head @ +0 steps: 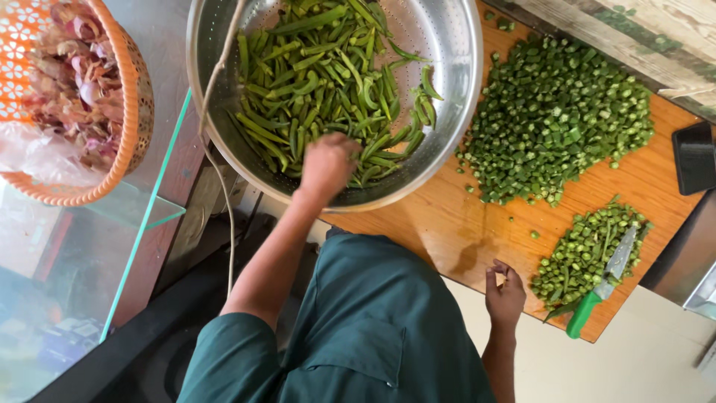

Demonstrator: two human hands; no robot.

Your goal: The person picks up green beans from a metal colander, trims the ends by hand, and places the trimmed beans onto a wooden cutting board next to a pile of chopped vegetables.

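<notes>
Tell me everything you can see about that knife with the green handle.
The knife lies flat at the near right of the wooden cutting board. Its handle is bright green and looks like plastic, its end poking just past the board's edge. The blade is broad and silvery, like steel, angled up and away from the person, resting on the smaller pile of chopped okra. No hand holds it; the right hand rests on the board to its left, apart from it.

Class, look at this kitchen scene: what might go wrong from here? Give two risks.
The knife lies at the board's near edge beside the right hand, so it might get knocked off. The left hand reaches into the bowl, which overhangs the board and might tip.
</notes>
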